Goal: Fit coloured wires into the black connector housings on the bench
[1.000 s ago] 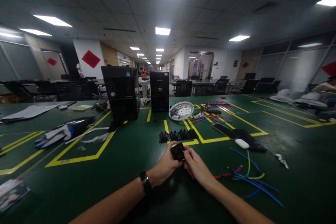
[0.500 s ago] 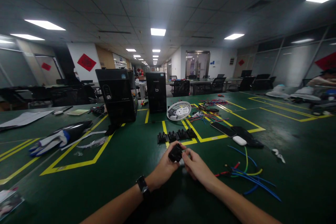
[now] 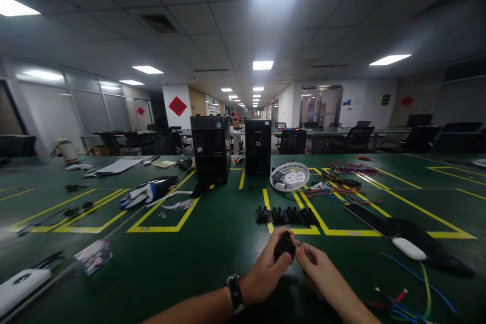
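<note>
My left hand is curled around a small black plastic block just above the green table, low in the middle of the view. A dark watch sits on that wrist. My right hand is beside it with fingertips pinched at the block's right side; what they pinch is too small to make out. A row of several similar black blocks lies on the table just beyond my hands.
Two black computer towers stand at the back, a white fan grille to their right. A phone, white mouse and loose coloured wires lie right. Gloves and papers lie left. Yellow tape marks the table.
The camera has swung left and tilted up, so my hands sit lower and further right in view. Both hands stay together on the black block.
</note>
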`<state>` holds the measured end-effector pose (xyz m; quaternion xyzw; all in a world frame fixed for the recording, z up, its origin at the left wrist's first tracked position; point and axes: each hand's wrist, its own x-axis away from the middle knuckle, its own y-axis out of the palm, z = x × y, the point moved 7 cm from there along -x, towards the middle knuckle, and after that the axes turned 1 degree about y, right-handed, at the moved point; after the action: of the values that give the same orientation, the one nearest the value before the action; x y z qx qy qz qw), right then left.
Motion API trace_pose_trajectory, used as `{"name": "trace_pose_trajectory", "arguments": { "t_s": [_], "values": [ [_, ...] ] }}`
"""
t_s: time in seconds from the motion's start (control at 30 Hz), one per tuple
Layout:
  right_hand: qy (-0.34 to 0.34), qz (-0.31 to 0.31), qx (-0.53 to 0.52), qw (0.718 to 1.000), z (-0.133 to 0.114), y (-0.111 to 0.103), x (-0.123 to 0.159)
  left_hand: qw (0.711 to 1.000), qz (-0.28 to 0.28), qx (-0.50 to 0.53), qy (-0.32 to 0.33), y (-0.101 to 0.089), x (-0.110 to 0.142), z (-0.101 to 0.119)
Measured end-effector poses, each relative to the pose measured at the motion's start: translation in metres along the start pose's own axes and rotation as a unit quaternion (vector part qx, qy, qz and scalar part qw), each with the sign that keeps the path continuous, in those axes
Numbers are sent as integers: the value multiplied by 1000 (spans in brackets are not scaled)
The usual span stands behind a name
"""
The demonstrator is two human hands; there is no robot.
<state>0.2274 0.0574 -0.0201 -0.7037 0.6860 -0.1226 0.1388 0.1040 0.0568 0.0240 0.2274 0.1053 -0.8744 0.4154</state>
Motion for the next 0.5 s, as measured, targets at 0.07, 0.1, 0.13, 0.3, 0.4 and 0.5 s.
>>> {"name": "trace_pose_trajectory", "arguments": {
  "t_s": [0.07, 0.1, 0.13, 0.3, 0.4, 0.5],
  "values": [
    [-6, -9, 20, 1000, 2, 5, -2, 1000, 25, -14, 11, -5, -2, 0],
    [-13, -7, 25, 1000, 1, 6, -2, 999, 41, -20, 12, -8, -3, 0],
    [-24, -4, 28, 999, -3, 7, 0, 998, 62, -26, 13, -11, -4, -1],
    [-107, 3, 94, 990, -46, 0, 19, 986, 159, 29, -40, -17, -5, -12],
    [-127, 35, 132, 983, -68, -10, 27, 967, 206, 130, -69, -7, -7, -20],
    [-146, 86, 133, 977, -67, -15, 29, 928, 279, 233, -77, -13, -17, -17]
  ]
}}
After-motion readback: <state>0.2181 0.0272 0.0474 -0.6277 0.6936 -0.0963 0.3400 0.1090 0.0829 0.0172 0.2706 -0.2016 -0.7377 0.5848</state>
